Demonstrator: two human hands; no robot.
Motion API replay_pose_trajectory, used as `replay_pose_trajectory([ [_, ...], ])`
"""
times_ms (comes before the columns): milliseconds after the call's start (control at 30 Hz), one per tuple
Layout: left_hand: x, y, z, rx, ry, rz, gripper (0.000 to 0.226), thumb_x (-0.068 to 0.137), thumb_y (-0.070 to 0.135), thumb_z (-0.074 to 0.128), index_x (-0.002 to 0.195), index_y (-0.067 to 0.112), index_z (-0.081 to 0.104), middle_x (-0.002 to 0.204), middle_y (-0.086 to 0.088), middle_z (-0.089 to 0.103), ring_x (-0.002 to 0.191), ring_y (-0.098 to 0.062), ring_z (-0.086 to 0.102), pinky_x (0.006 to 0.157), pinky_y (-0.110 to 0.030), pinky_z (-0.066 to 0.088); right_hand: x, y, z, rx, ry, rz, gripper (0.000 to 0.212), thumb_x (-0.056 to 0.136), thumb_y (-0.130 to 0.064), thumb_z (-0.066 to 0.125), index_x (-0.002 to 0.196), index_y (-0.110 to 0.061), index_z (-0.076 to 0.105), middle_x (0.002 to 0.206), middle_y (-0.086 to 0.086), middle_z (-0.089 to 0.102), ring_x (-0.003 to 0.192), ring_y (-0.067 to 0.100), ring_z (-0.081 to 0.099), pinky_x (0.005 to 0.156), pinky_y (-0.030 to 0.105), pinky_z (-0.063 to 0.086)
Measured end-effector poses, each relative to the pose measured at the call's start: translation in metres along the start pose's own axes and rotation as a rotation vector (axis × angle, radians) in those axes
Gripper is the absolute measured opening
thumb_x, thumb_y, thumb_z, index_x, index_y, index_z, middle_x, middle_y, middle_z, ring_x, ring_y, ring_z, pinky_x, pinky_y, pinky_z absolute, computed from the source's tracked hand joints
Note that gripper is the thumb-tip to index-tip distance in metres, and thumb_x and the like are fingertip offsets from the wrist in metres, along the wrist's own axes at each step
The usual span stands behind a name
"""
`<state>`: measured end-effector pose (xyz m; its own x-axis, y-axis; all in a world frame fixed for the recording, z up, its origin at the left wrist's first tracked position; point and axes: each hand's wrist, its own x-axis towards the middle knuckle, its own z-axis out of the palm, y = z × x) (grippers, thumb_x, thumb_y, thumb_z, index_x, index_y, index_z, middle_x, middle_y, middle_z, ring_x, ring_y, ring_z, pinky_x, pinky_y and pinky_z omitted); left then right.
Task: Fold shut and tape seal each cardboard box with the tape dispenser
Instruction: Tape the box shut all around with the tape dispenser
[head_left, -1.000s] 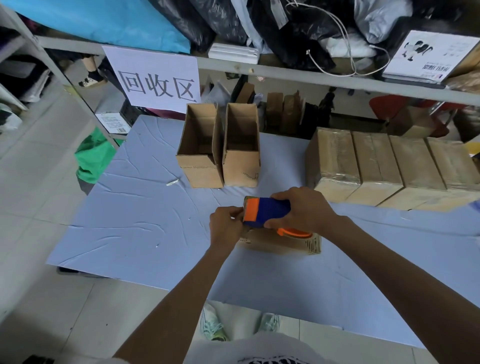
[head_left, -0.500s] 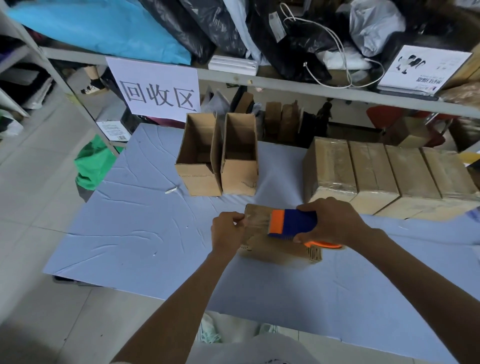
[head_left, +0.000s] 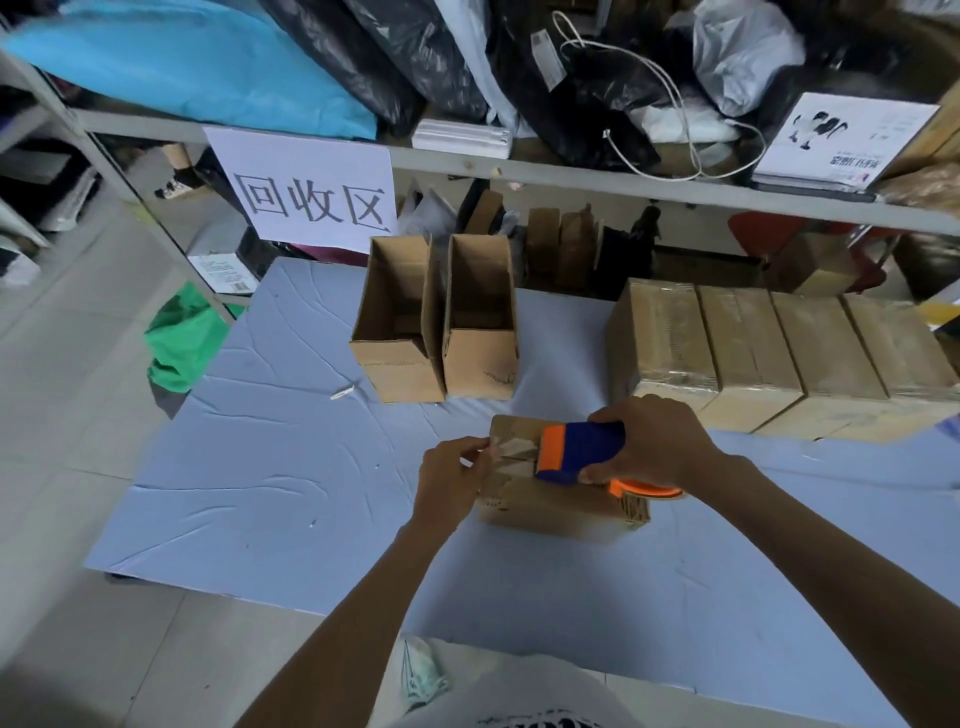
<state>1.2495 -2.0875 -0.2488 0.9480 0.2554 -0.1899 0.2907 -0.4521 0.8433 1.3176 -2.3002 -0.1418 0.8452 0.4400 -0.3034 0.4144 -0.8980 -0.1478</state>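
Observation:
A closed cardboard box (head_left: 550, 506) lies on the blue-covered table (head_left: 270, 488) in front of me. My right hand (head_left: 654, 441) grips the blue and orange tape dispenser (head_left: 579, 451), which rests on the box's top; its orange tape roll shows below my wrist. A strip of clear tape runs from the dispenser to the box's left end. My left hand (head_left: 449, 483) holds that left end, with its fingers curled over the edge and the tape.
Two open cardboard boxes (head_left: 436, 332) stand upright behind the work spot. Several taped boxes (head_left: 779, 353) sit in a row at the right. A metal shelf (head_left: 571, 176) with bags and a paper sign (head_left: 311, 192) runs across the back. The table's left edge drops to the floor.
The dispenser in my right hand has slid rightward along the box top, laying tape behind it. My left hand has stayed at the box's left end.

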Motion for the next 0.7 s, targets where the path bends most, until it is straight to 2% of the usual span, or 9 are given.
replay_pose_trajectory([
  [67,0.003,-0.004,-0.007,0.029,0.005,0.016,0.024,0.093,0.024,0.06,0.11,0.013,0.071,0.091,0.001,0.07,0.064,-0.003,0.058,0.066,-0.009,0.047,0.006,-0.007,-0.001,0.017,-0.012,-0.013,0.07,0.069,-0.064,0.07,0.128,-0.029,0.054,0.118,-0.007,0.063,0.105,0.013,0.057,0.079,0.019,0.039],
  [100,0.004,-0.008,-0.014,0.036,0.008,0.01,0.024,0.093,0.023,0.059,0.112,0.013,0.07,0.093,0.0,0.07,0.065,-0.004,0.057,0.065,-0.007,0.045,0.011,-0.013,0.0,0.025,-0.012,-0.028,0.07,0.069,-0.064,0.07,0.127,-0.029,0.054,0.118,-0.007,0.063,0.104,0.013,0.057,0.08,0.02,0.04],
  [267,0.009,-0.026,-0.056,0.033,0.064,-0.099,0.024,0.094,0.02,0.057,0.113,0.013,0.07,0.105,-0.005,0.071,0.081,-0.015,0.064,0.075,-0.022,0.05,0.039,-0.052,0.008,-0.007,-0.063,-0.114,0.065,0.07,-0.066,0.067,0.119,-0.026,0.054,0.112,-0.005,0.064,0.099,0.014,0.058,0.075,0.021,0.042],
  [333,0.016,-0.024,-0.066,0.05,0.027,-0.166,0.023,0.093,0.022,0.059,0.109,0.011,0.072,0.109,-0.007,0.07,0.095,-0.02,0.065,0.084,-0.027,0.049,0.044,-0.06,0.009,-0.03,-0.072,-0.118,0.064,0.07,-0.065,0.067,0.118,-0.024,0.053,0.11,-0.003,0.064,0.097,0.015,0.059,0.076,0.023,0.045],
  [367,0.02,-0.022,-0.067,0.092,0.005,-0.178,0.024,0.092,0.023,0.059,0.107,0.011,0.072,0.11,-0.006,0.07,0.099,-0.021,0.064,0.086,-0.025,0.047,0.045,-0.061,0.009,-0.033,-0.072,-0.113,0.063,0.07,-0.063,0.068,0.117,-0.024,0.053,0.11,-0.004,0.064,0.096,0.015,0.059,0.078,0.024,0.047],
  [467,0.026,-0.011,-0.062,0.183,0.039,-0.193,0.028,0.088,0.033,0.063,0.101,0.01,0.071,0.109,-0.001,0.065,0.096,-0.014,0.059,0.071,-0.014,0.036,0.039,-0.061,0.012,-0.04,-0.055,-0.106,0.058,0.071,-0.06,0.068,0.116,-0.027,0.051,0.107,-0.005,0.061,0.093,0.013,0.056,0.076,0.024,0.046],
  [567,0.024,-0.011,-0.052,0.238,0.095,-0.201,0.021,0.089,0.029,0.063,0.098,0.01,0.067,0.104,-0.005,0.065,0.086,-0.018,0.058,0.067,-0.019,0.035,0.036,-0.066,0.015,-0.128,-0.023,-0.11,0.058,0.071,-0.058,0.066,0.116,-0.026,0.049,0.106,-0.002,0.055,0.094,0.014,0.052,0.077,0.027,0.049],
  [633,0.022,-0.012,-0.05,0.264,0.109,-0.222,0.016,0.088,0.026,0.064,0.095,0.012,0.065,0.098,-0.006,0.067,0.077,-0.017,0.057,0.056,-0.018,0.034,0.035,-0.07,0.014,-0.166,-0.033,-0.115,0.058,0.07,-0.058,0.067,0.114,-0.023,0.05,0.105,-0.002,0.056,0.093,0.014,0.054,0.075,0.026,0.048],
  [700,0.024,-0.012,-0.051,0.276,0.129,-0.24,0.016,0.085,0.03,0.069,0.088,0.015,0.066,0.092,-0.003,0.068,0.075,-0.018,0.059,0.051,-0.017,0.032,0.037,-0.072,0.012,-0.191,-0.048,-0.126,0.058,0.068,-0.057,0.069,0.111,-0.022,0.051,0.102,-0.002,0.057,0.089,0.015,0.056,0.071,0.025,0.047],
])
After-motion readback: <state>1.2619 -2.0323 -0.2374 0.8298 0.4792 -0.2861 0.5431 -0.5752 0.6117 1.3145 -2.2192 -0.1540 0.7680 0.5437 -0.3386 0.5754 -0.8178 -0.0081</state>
